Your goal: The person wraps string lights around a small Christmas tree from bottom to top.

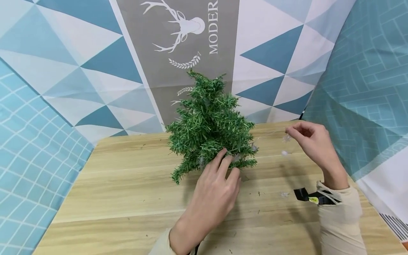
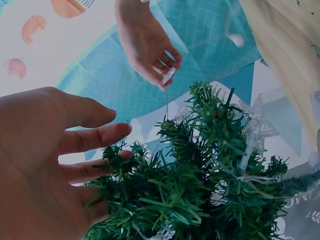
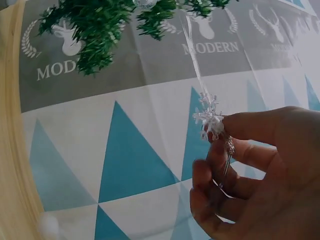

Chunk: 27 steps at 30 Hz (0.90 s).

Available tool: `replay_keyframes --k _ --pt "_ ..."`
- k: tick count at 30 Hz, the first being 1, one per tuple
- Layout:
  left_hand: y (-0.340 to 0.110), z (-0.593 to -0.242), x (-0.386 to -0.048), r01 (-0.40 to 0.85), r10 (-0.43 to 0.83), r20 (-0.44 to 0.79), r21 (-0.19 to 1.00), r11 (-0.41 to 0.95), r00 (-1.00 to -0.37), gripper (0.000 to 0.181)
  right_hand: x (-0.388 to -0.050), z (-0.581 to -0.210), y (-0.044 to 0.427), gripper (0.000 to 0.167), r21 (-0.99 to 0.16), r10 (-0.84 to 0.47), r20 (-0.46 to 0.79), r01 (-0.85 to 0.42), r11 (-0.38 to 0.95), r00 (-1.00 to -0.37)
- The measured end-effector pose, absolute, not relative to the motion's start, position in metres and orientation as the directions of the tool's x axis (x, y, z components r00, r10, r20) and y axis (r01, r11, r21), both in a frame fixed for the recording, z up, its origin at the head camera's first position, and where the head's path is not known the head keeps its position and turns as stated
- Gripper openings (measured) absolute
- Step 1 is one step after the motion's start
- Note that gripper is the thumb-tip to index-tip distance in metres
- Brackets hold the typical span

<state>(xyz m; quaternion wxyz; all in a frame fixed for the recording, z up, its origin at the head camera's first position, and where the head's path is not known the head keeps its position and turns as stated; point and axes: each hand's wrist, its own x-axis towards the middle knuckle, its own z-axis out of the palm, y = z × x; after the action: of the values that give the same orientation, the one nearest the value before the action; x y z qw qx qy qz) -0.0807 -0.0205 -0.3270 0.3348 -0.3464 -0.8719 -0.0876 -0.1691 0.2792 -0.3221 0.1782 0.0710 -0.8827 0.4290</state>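
A small green artificial Christmas tree (image 1: 208,122) stands on the wooden table. My left hand (image 1: 215,193) reaches into its lower front branches; in the left wrist view the fingers touch the green needles and hold nothing. Out to the right of the tree, my right hand (image 1: 313,145) pinches a string of lights by a clear snowflake (image 3: 207,117). From it a thin transparent wire (image 3: 194,55) stretches to the tree. A clear star light (image 2: 257,122) hangs among the branches. The tree's base is hidden.
Another snowflake light (image 1: 284,194) and a small whitish piece (image 1: 284,153) appear to the right, beneath my right hand. Bits of green needle are scattered over the wooden tabletop (image 1: 121,198). Patterned cloth (image 1: 271,53) hangs behind and at both sides.
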Motion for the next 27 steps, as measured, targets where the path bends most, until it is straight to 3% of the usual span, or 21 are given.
replay_keyframes --k 6,10,27 --pt "-0.025 -0.323 -0.077 0.669 0.547 0.656 -0.084 0.739 -0.521 0.011 -0.172 -0.325 0.27 0.017 -0.647 0.114 0.6 -0.396 0.652 -0.792" --pt "-0.028 -0.322 -0.075 0.668 0.549 0.651 -0.086 0.739 -0.524 0.01 -0.171 -0.326 0.262 0.014 -0.64 0.174 0.662 -0.429 0.638 -0.729" --pt "-0.038 -0.313 -0.07 0.647 0.522 0.625 -0.036 0.762 -0.581 0.014 -0.209 -0.335 0.246 0.033 -0.647 0.108 0.594 -0.394 0.653 -0.797"
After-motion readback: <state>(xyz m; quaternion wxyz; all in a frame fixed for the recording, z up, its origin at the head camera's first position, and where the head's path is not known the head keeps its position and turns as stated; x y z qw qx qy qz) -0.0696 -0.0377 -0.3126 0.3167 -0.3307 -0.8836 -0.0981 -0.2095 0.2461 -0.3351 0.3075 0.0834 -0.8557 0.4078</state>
